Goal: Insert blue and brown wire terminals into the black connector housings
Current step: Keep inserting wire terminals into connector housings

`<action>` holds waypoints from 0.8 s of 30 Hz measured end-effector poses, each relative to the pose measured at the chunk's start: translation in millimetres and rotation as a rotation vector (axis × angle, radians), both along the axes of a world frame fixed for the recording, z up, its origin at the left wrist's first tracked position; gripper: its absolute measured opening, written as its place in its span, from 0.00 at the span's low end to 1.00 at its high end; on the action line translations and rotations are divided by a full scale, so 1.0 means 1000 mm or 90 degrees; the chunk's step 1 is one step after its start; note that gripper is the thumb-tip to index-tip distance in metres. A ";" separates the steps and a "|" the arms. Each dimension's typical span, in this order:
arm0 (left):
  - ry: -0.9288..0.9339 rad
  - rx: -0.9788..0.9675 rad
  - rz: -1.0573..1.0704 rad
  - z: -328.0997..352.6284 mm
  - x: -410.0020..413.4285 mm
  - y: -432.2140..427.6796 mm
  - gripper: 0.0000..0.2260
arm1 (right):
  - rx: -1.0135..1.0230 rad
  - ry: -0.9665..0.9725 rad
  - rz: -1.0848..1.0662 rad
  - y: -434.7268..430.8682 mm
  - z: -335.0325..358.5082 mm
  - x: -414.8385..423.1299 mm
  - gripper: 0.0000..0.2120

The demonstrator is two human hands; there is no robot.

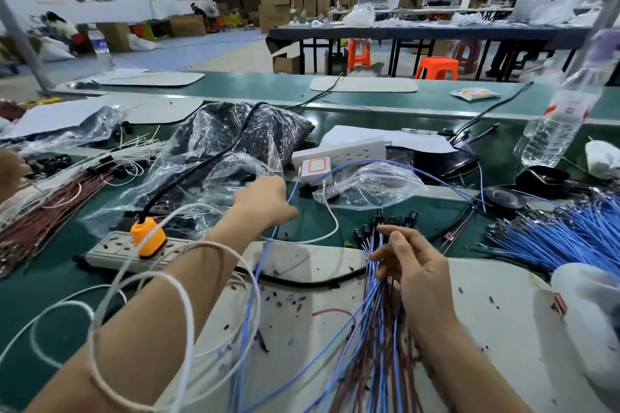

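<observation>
R hand (pixel 414 266) curls round the bundle (pixel 377 315), near centre, housings (pixel 382 221) at its far tips. L hand (pixel 265 201) grips one blue wire (pixel 265 255) by the bag (pixel 235 157). Risk: cable (pixel 183 295) looped on L arm snags the wire, terminal goes in crooked.

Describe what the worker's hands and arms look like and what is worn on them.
The left hand and right hand are bare: no gloves, rings or watch show. The forearms are bare too, with no sleeve in view. A thin white cable loops around the left forearm.
</observation>
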State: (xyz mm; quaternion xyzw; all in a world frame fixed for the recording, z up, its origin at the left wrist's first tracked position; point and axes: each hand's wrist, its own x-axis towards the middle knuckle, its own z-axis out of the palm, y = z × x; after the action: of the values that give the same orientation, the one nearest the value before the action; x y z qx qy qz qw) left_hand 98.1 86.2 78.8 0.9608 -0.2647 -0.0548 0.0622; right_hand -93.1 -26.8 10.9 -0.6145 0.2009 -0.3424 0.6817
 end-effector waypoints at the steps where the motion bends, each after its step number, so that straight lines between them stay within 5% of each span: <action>1: -0.014 -0.045 -0.002 0.006 -0.005 0.001 0.10 | -0.007 -0.005 0.005 0.002 0.003 0.000 0.10; 7: -0.021 -0.306 -0.243 0.006 -0.063 0.009 0.05 | 0.015 -0.010 0.111 0.021 0.027 0.022 0.12; 11: 0.016 -0.379 -0.260 -0.011 -0.071 0.020 0.03 | -0.018 0.034 0.099 0.025 0.032 0.039 0.16; 14: 0.089 -0.323 -0.231 -0.023 -0.066 0.033 0.02 | 0.029 0.009 0.042 0.018 0.041 0.043 0.14; 20: 0.171 -0.255 -0.219 -0.028 -0.054 0.054 0.08 | 0.265 -0.230 -0.210 -0.038 0.085 0.019 0.12; 24: 0.272 -0.308 -0.243 -0.016 -0.050 0.050 0.04 | 0.260 -0.200 -0.257 -0.054 0.076 -0.006 0.14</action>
State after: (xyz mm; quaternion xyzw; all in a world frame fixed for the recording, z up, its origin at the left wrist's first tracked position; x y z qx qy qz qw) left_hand 48.2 135.8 62.8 0.8185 -0.4255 -0.2001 0.3302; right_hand -98.7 -81.2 86.7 -0.3522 0.2757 -0.5142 0.7318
